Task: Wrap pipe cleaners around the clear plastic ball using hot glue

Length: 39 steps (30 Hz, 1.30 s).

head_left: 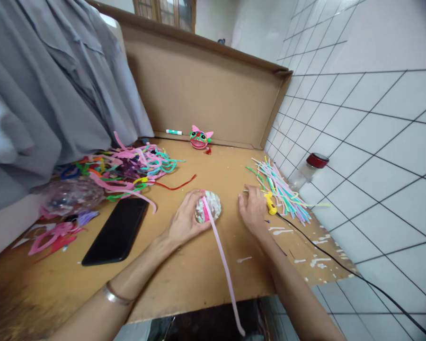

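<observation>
A small round ball [208,206] with white fluffy stuff on it sits near the middle of the brown worktop [184,279]. The left hand [184,219] curls around the ball and grips it from the left side. A long pink fuzzy stick [220,248] starts on the ball and runs toward the near edge of the worktop, then hangs over it.

The right hand [252,211] lies just to the right of the ball, palm down with loose fingers, not holding anything. It is right beside a yellow tool [270,202] with a black cord [341,263]. Just past that lies a bunch of pale fuzzy sticks [282,189].

To the left lies a black phone [116,231]. Farther left is a big messy pile of colourful fuzzy sticks [128,166]. At the far side, by the cardboard wall [206,90], sits a little pink cat face [200,138] and a marker [173,132].
</observation>
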Each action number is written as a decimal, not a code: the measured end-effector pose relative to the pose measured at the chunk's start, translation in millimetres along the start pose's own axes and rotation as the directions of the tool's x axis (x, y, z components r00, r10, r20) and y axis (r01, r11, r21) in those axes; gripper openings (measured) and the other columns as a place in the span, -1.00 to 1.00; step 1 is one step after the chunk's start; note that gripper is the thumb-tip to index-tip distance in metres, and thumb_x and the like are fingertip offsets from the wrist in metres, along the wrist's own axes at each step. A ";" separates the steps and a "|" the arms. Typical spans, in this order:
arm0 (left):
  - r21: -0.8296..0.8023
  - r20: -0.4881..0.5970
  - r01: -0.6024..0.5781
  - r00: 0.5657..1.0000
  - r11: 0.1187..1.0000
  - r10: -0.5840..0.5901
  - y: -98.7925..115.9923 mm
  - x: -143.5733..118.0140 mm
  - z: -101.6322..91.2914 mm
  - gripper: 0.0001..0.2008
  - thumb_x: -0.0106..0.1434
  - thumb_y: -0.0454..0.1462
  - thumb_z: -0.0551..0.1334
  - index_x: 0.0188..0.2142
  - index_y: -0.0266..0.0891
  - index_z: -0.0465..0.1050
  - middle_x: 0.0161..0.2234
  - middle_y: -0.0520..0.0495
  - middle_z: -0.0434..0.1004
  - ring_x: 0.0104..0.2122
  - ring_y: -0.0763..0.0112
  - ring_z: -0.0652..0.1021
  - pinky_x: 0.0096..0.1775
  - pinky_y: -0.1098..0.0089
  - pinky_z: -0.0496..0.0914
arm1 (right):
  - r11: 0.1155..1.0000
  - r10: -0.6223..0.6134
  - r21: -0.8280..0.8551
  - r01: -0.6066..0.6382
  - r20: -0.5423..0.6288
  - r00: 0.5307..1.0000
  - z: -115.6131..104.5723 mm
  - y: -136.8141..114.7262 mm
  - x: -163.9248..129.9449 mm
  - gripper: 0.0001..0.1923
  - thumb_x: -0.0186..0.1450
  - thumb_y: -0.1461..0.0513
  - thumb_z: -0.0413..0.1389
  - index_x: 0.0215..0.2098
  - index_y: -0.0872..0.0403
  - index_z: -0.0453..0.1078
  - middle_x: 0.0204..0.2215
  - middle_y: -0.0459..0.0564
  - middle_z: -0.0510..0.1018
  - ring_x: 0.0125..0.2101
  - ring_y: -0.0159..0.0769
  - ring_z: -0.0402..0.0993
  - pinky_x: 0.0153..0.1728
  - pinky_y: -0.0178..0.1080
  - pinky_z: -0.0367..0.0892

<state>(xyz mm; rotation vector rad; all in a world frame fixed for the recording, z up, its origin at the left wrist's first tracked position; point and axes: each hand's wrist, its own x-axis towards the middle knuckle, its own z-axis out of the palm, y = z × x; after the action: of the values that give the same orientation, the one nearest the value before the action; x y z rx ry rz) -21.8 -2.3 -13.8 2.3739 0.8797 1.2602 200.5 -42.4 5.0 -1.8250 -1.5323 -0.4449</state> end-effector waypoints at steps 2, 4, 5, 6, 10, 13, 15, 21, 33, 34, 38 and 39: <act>-0.033 -0.014 0.014 1.000 0.999 -0.015 -1.6 0.8 0.0 -0.38 0.10 -0.11 0.38 0.09 -0.22 0.23 0.09 -0.28 0.38 0.13 0.04 0.45 0.14 0.05 0.39 | 0.963 0.084 -0.261 -0.071 0.038 0.996 -5.2 13.5 14.5 -0.67 0.30 0.16 0.07 -0.05 0.20 0.39 -0.11 0.34 0.51 -0.07 0.09 0.42 -0.09 0.08 0.29; -0.060 -0.018 0.046 0.999 0.997 -0.047 -2.8 1.4 0.4 -0.36 0.07 -0.12 0.40 0.09 -0.21 0.23 0.10 -0.27 0.38 0.13 0.04 0.45 0.14 0.04 0.39 | 0.890 0.166 -0.437 -0.130 0.047 0.985 -9.0 24.3 20.8 -0.64 0.30 0.11 0.10 -0.09 0.24 0.41 -0.15 0.42 0.51 -0.12 0.15 0.45 -0.15 0.10 0.31; -0.071 -0.019 0.062 0.998 0.996 -0.063 -3.2 1.7 0.8 -0.35 0.05 -0.13 0.41 0.09 -0.20 0.24 0.10 -0.26 0.39 0.12 0.04 0.46 0.14 0.04 0.39 | 0.857 0.209 -0.491 -0.158 0.049 0.977 -9.6 29.4 20.4 -0.62 0.30 0.09 0.10 -0.11 0.26 0.42 -0.17 0.43 0.52 -0.15 0.16 0.47 -0.19 0.09 0.32; -0.081 -0.020 0.073 0.997 0.994 -0.075 -3.5 1.9 1.2 -0.34 0.03 -0.15 0.42 0.09 -0.20 0.24 0.09 -0.26 0.40 0.11 0.04 0.47 0.13 0.03 0.40 | 0.828 0.256 -0.529 -0.187 0.059 0.965 -9.3 34.4 18.2 -0.60 0.31 0.08 0.09 -0.13 0.28 0.43 -0.20 0.45 0.53 -0.18 0.17 0.49 -0.22 0.08 0.33; -0.106 -0.026 0.064 0.997 0.992 -0.067 -5.2 2.3 3.0 -0.32 -0.01 -0.15 0.45 0.08 -0.20 0.27 0.07 -0.25 0.42 0.11 0.04 0.47 0.14 0.01 0.38 | 0.774 0.382 -0.577 -0.262 0.095 0.919 -3.7 55.2 5.7 -0.46 0.34 0.04 0.03 -0.09 0.45 0.40 -0.22 0.52 0.52 -0.20 0.25 0.52 -0.28 0.05 0.35; -0.115 -0.009 0.055 0.998 0.992 -0.057 -6.5 2.2 2.8 -0.31 0.00 -0.14 0.46 0.08 -0.21 0.26 0.09 -0.26 0.40 0.14 0.05 0.44 0.17 0.01 0.35 | 0.790 0.430 -0.537 -0.296 0.142 0.891 -1.4 67.2 5.9 -0.38 0.34 -0.01 0.01 -0.05 0.47 0.39 -0.19 0.54 0.52 -0.16 0.27 0.52 -0.27 0.02 0.36; -0.120 -0.002 0.053 0.999 0.991 -0.054 -6.9 2.2 2.0 -0.31 0.01 -0.13 0.46 0.08 -0.22 0.25 0.10 -0.27 0.39 0.14 0.06 0.43 0.18 0.02 0.33 | 0.799 0.457 -0.515 -0.312 0.182 0.871 -1.7 71.9 10.0 -0.40 0.33 0.01 0.03 -0.06 0.46 0.40 -0.18 0.52 0.54 -0.14 0.23 0.53 -0.24 -0.02 0.35; -0.155 0.008 0.082 0.997 0.984 -0.082 -6.8 2.0 1.0 -0.31 0.00 -0.15 0.46 0.08 -0.20 0.26 0.10 -0.25 0.39 0.14 0.06 0.43 0.18 0.01 0.32 | 0.782 0.552 -0.441 -0.440 0.165 0.817 -11.6 71.7 18.5 -0.51 0.27 0.01 0.07 -0.09 0.27 0.47 -0.20 0.35 0.57 -0.20 0.06 0.55 -0.33 -0.15 0.29; -0.362 0.100 0.407 0.911 0.839 -0.399 3.9 4.0 2.3 -0.27 -0.12 -0.17 0.51 0.02 -0.20 0.28 -0.09 -0.10 0.55 -0.12 0.20 0.57 -0.02 0.18 0.47 | 0.996 -0.052 -0.081 0.033 -0.241 0.969 -30.5 4.9 -4.7 -0.72 0.25 0.01 0.08 -0.27 0.05 0.36 -0.39 0.04 0.43 -0.34 -0.11 0.38 -0.35 -0.18 0.25; -0.383 0.109 0.404 0.913 0.831 -0.393 3.1 4.1 2.8 -0.27 -0.12 -0.16 0.51 0.03 -0.21 0.28 -0.08 -0.11 0.55 -0.11 0.20 0.58 -0.02 0.19 0.48 | 0.996 -0.081 -0.061 0.068 -0.240 0.967 -29.6 -0.2 -7.7 -0.74 0.26 0.02 0.08 -0.27 0.04 0.34 -0.40 0.03 0.42 -0.34 -0.12 0.39 -0.35 -0.18 0.26; -0.399 0.149 0.391 0.920 0.829 -0.362 3.3 3.9 3.9 -0.24 -0.13 -0.15 0.52 0.05 -0.19 0.27 -0.03 -0.12 0.55 -0.11 0.21 0.59 -0.03 0.24 0.49 | 0.987 -0.157 -0.015 0.158 -0.229 0.961 -27.2 -5.8 -13.0 -0.79 0.26 0.06 0.10 -0.30 0.02 0.31 -0.41 0.01 0.41 -0.35 -0.15 0.39 -0.39 -0.20 0.25; -0.388 0.152 0.391 0.920 0.835 -0.360 4.8 4.1 3.4 -0.24 -0.13 -0.15 0.52 0.05 -0.19 0.28 -0.02 -0.13 0.54 -0.10 0.21 0.59 -0.03 0.24 0.49 | 0.984 -0.174 -0.014 0.175 -0.228 0.958 -27.2 -4.8 -13.0 -0.79 0.26 0.06 0.11 -0.30 0.02 0.31 -0.41 0.01 0.41 -0.35 -0.15 0.38 -0.40 -0.20 0.25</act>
<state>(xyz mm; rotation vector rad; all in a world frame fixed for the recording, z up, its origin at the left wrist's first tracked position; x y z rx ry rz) -15.5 -3.2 -10.6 1.7951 0.8983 1.0643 197.5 -70.4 16.7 -1.5782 -1.5366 -0.7081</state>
